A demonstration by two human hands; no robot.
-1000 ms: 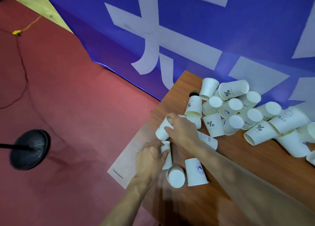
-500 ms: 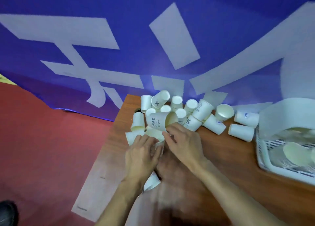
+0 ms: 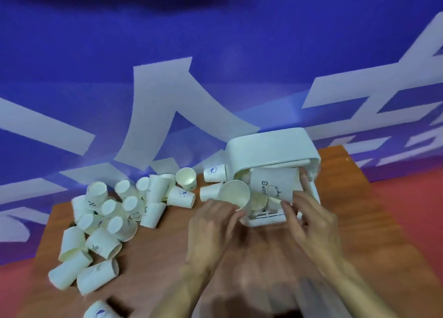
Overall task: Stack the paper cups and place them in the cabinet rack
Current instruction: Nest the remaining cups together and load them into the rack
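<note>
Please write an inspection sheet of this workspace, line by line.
Surface: brown wooden table, bare in front of the hands.
Job's things: white rack at the table's far side; loose paper cups heaped to its left.
Clutter: nothing seen.
Grippers: left hand holds an open cup; right hand holds a printed cup at the rack's mouth.
Cables: nothing seen.
Surroundings: blue banner behind, red floor.
</note>
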